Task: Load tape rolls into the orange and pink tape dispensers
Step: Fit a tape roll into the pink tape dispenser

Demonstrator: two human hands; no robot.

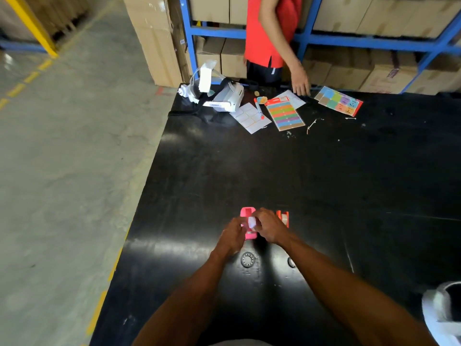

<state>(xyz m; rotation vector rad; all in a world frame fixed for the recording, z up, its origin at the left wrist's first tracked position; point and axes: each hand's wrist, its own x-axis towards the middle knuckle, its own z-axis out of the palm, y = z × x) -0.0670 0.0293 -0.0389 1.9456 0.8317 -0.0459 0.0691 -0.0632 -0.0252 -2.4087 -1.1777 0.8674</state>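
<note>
The pink tape dispenser (247, 213) stands on the black table (311, 183) near its front, lengthwise away from me. My left hand (232, 237) grips its near left side. My right hand (268, 227) pinches a whitish tape roll (252, 223) over the dispenser's middle. Just right of my right hand stands the orange tape dispenser (283, 217) with a pale roll showing in it, partly hidden by that hand. A round ring-shaped part (247, 259) lies on the table below my hands, and a second one (291, 262) peeks out beside my right forearm.
At the far edge lie a white headset (224, 97), sticker sheets (285, 113) (339, 101), a white label sheet (250, 118) and a marker pen (259, 108). A person in a red top (272, 28) stands there, one hand on the table. Blue shelving holds cardboard boxes. A white object (441, 310) sits at the right front edge.
</note>
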